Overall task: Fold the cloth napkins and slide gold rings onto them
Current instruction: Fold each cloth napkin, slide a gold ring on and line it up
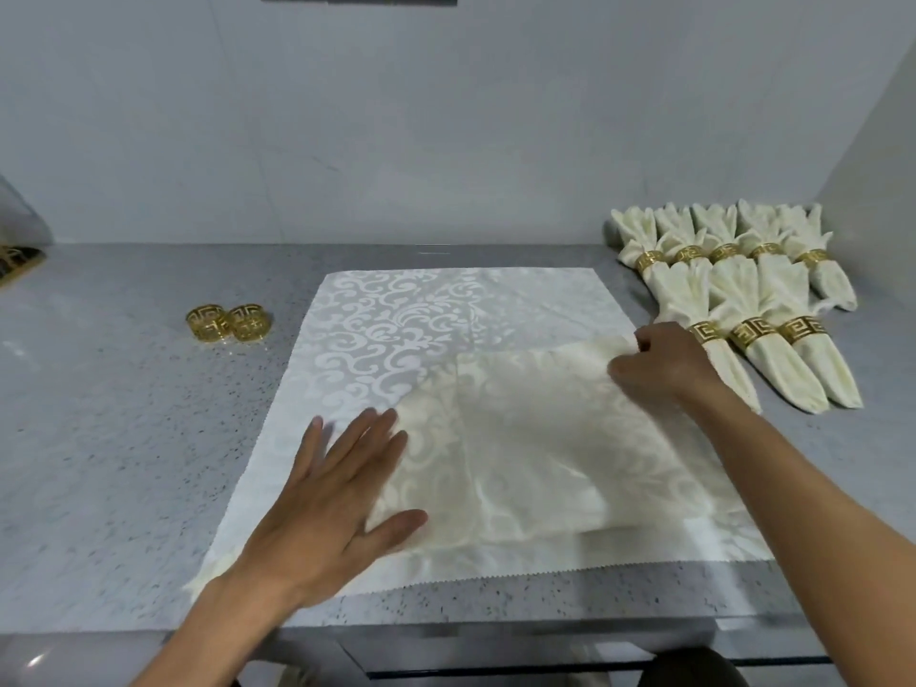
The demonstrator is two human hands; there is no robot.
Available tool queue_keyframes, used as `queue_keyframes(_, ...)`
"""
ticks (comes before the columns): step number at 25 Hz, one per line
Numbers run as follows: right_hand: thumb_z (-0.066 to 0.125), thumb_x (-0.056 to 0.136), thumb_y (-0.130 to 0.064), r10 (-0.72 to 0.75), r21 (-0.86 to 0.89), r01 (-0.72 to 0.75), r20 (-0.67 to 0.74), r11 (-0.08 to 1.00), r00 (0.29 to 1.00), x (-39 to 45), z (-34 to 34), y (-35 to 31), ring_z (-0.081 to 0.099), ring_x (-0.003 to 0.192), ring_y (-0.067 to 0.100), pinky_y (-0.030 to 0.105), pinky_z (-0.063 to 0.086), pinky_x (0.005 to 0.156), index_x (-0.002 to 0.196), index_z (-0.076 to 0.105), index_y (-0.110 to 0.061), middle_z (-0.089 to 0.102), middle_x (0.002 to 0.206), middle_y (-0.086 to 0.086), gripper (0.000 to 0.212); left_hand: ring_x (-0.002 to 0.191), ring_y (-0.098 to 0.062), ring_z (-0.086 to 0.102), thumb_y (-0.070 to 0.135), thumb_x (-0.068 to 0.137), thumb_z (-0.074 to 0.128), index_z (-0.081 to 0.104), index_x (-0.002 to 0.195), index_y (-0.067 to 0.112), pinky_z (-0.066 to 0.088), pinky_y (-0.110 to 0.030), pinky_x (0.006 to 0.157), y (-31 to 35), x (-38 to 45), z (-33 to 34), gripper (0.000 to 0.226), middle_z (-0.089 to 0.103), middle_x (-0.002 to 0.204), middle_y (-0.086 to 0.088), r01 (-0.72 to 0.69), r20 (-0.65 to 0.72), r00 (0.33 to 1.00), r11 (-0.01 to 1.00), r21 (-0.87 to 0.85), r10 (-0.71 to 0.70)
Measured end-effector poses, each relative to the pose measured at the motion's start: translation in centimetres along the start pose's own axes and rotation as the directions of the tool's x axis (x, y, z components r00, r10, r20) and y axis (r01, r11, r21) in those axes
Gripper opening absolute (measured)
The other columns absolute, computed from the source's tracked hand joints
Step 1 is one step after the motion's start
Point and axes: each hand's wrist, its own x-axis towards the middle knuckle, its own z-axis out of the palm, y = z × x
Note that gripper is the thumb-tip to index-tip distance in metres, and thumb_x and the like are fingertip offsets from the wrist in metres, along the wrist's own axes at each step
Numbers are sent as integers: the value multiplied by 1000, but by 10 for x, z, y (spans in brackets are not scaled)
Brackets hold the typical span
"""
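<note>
A cream patterned napkin (396, 349) lies spread at the frame's centre on the speckled surface (124, 463). The right hand (659, 364) pinches its folded-over corner; the left hand (337, 493), fingers straight and spread, presses flat at lower left

Two bare, sleeveless forearms (773, 468)

L hand (342, 493) flat on napkin (396, 339); R hand (664, 361) pinching folded corner; 2 loose gold rings (229, 323) on counter (99, 438).
</note>
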Motion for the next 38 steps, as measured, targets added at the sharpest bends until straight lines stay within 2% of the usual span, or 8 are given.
queue_keyframes(3, 68, 79, -14, -225, -18, 225, -158, 974, 961, -61, 17, -12, 46, 66, 21, 33, 30, 57, 68, 48, -16, 49, 67, -3, 22, 114, -20, 56, 45, 96, 50, 74, 105, 19, 42, -43, 94, 18, -4, 4, 37, 66, 123, 3, -150, -354, 922, 987, 54, 159)
queue_keyframes(7, 71, 83, -17, -430, -108, 418, -124, 902, 894, -155, 50, -38, 55, 76, 22, 35, 42, 66, 83, 61, -17, 61, 84, -2, 10, 86, -9, 55, 39, 91, 54, 67, 94, 22, 44, -25, 76, 63, -4, 17, 22, 64, 94, 14, -59, -320, 947, 979, -195, -7)
queue_keyframes(16, 66, 76, -14, -560, -25, 562, 52, 827, 827, -187, 74, -27, 50, 77, 10, 23, 37, 68, 82, 56, -23, 56, 84, -12, 15, 100, -5, 53, 35, 88, 59, 47, 136, 29, 46, -22, 87, 84, -3, 18, 49, 60, 116, 15, -19, -265, 963, 970, -244, -48)
queue_keyframes(22, 41, 89, -29, -480, 134, 462, 189, 877, 857, -166, 40, -49, 51, 120, 9, 19, 36, 98, 118, 63, -25, 59, 130, -10, 36, 89, -4, 51, 26, 88, 55, 75, 90, 27, 50, -21, 74, 76, 2, 27, 20, 65, 96, 16, -193, -273, 950, 973, -130, 152)
queue_keyframes(24, 38, 103, -27, -540, -22, 545, 101, 838, 835, -134, 44, -68, 35, 142, 18, 25, 25, 111, 142, 49, -15, 43, 152, 1, 42, 88, -6, 55, 24, 88, 53, 76, 88, 25, 49, -18, 74, 77, 3, 28, 23, 66, 92, 14, -224, -284, 941, 968, -110, 185)
queue_keyframes(28, 20, 106, -43, -441, -266, 551, 378, 791, 814, -92, 87, -83, 6, 151, 21, 37, 8, 121, 157, 11, -18, 6, 165, 2, 58, 83, -8, 56, 23, 91, 51, 70, 90, 23, 51, -21, 69, 75, 3, 29, 19, 65, 88, 13, -268, -252, 938, 960, -82, 240)
queue_keyframes(32, 43, 98, -52, -350, -194, 393, 220, 899, 911, -101, 47, -37, 40, 134, 21, 40, 34, 107, 148, 34, -25, 39, 151, -2, 57, 78, -10, 62, 5, 73, 77, 69, 89, 18, 51, -18, 63, 71, 2, 25, 22, 68, 84, 8, -289, -249, 931, 956, -59, 266)
queue_keyframes(38, 64, 89, -35, -122, -87, 154, 293, 984, 948, -136, -26, 34, 57, 70, 12, 30, 47, 64, 79, 60, -27, 61, 76, -7, 14, 76, -12, 63, 6, 75, 74, 72, 90, 14, 55, -25, 61, 79, -8, 29, 18, 69, 83, 6, -219, -270, 941, 975, -26, 204)
